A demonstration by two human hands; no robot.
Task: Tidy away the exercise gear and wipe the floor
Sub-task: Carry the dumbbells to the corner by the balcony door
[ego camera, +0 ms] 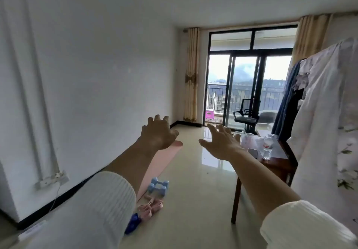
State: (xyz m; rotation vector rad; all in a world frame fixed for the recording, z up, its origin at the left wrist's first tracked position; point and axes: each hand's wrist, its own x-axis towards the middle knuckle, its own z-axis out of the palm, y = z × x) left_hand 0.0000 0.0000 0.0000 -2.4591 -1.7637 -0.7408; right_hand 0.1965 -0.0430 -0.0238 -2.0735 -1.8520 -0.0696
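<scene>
A pink exercise mat lies flat on the glossy floor along the left wall. Two light blue dumbbells sit on its near end. Just in front of them lies a pink resistance band with handles, and a blue object shows partly behind my left sleeve. My left hand and my right hand are both stretched out in the air in front of me, palms down, fingers spread, holding nothing.
A dark wooden table at the right carries a plastic water bottle and plastic bags. Clothes hang on a rack at the far right. An office chair stands by the balcony doors. A power strip is on the left wall.
</scene>
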